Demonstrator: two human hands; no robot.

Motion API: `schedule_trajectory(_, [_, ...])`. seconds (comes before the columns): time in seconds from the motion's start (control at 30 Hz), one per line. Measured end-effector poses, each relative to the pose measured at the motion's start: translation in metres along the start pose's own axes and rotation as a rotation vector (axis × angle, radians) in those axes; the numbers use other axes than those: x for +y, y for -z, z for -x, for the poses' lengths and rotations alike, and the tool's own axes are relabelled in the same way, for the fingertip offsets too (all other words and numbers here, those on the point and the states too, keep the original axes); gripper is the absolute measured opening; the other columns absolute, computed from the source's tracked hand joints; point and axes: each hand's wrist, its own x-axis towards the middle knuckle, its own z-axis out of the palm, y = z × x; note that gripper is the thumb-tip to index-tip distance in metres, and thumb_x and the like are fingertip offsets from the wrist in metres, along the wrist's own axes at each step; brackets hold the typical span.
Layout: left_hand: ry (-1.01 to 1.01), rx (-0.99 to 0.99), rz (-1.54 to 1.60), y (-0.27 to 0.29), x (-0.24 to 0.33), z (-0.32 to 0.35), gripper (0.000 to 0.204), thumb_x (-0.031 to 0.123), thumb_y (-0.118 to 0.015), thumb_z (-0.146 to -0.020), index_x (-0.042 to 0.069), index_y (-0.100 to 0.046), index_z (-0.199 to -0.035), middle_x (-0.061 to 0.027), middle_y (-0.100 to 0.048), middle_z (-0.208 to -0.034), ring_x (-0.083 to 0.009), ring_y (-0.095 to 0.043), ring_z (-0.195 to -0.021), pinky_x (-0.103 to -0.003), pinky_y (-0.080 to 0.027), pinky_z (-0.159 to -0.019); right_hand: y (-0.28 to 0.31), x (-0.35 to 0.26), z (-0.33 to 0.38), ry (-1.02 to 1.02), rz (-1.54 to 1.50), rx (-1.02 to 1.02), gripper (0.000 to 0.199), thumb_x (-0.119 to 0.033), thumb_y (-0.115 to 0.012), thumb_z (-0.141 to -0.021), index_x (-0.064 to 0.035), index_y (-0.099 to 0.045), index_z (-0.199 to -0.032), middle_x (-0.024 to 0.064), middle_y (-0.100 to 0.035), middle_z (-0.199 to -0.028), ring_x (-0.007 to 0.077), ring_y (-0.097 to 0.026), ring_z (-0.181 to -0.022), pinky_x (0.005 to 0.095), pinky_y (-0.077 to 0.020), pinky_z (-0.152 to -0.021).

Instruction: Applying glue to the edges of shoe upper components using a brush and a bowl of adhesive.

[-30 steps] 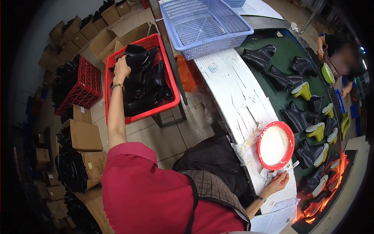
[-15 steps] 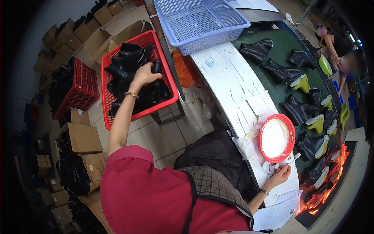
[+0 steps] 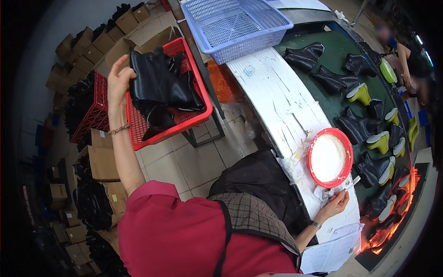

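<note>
Well, in the head view my hands are far apart. My left hand (image 3: 118, 82) has its fingers pinched on the edge of a boot (image 3: 154, 83). The boot is just right of that hand, over the red basket (image 3: 204, 111). More boots (image 3: 158, 117) lie under it, and I can't tell if its low end rests on them. I think I hold it by the edge because that part is thin and easy to grab.

My right hand (image 3: 336, 203) is by a white rag (image 3: 321, 193) and a thin stick (image 3: 354, 181). Its fingers are bent close together, but I can't tell if they grip the stick. The bowl (image 3: 350, 150) of white paste (image 3: 326, 159) sits just past that hand, maybe so it is easy to reach. The papers (image 3: 327, 255) lie behind that hand, perhaps to be out of the way of drips. Right of it is the green belt (image 3: 295, 92), with boots and yellow-green soles (image 3: 379, 142) spread out, maybe so they don't bump. Ahead, between my hands, is the blue basket (image 3: 258, 51).

The boot I hold is black, smooth and a bit shiny. It tips over sideways, and its side has soft folds.
</note>
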Motion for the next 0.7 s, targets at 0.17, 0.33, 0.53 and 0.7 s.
schedule_trajectory(0.17, [-0.02,0.046,0.305,-0.006,0.031,0.008,0.059,-0.003,-0.058,-0.086,0.003,-0.051,-0.145,-0.003,-0.067,-0.1,-0.0091,-0.062,-0.081,-0.024,-0.053,-0.078,0.0,0.002,-0.001,0.002,0.005,0.011,0.023,-0.025,-0.061,-0.105,-0.0025,-0.06,-0.11,-0.0061,-0.05,-0.071,0.0003,-0.036,-0.054,0.0178,-0.0252,-0.046])
schedule_trajectory(0.33, [0.035,0.049,0.452,0.004,0.002,-0.015,0.057,0.001,-0.06,-0.086,0.007,-0.05,-0.141,-0.004,-0.066,-0.106,-0.0138,-0.063,-0.096,-0.031,-0.056,-0.084,-0.004,0.003,0.0,0.001,-0.025,-0.008,0.024,-0.025,-0.06,-0.105,-0.0024,-0.06,-0.112,-0.0061,-0.05,-0.071,0.0005,-0.036,-0.054,0.0177,-0.0257,-0.045])
schedule_trajectory(0.53, [0.293,0.151,0.357,0.043,-0.089,-0.018,0.036,0.002,-0.062,-0.081,0.008,-0.056,-0.116,-0.0023,-0.063,-0.092,-0.0176,-0.063,-0.08,-0.034,-0.057,-0.075,-0.003,0.0,0.0,0.015,0.018,-0.015,0.024,-0.024,-0.06,-0.105,-0.0019,-0.06,-0.114,-0.0062,-0.051,-0.073,0.0006,-0.037,-0.055,0.0172,-0.0269,-0.047])
schedule_trajectory(0.7, [0.328,-0.275,-0.626,0.078,-0.14,0.048,0.077,0.016,-0.075,-0.088,-0.002,-0.038,-0.153,-0.0072,-0.067,-0.102,-0.0151,-0.064,-0.094,-0.029,-0.052,-0.085,-0.006,0.004,-0.003,0.019,0.009,-0.022,0.025,-0.024,-0.061,-0.105,-0.0013,-0.06,-0.114,-0.0065,-0.05,-0.073,0.0007,-0.037,-0.056,0.0174,-0.0272,-0.047])
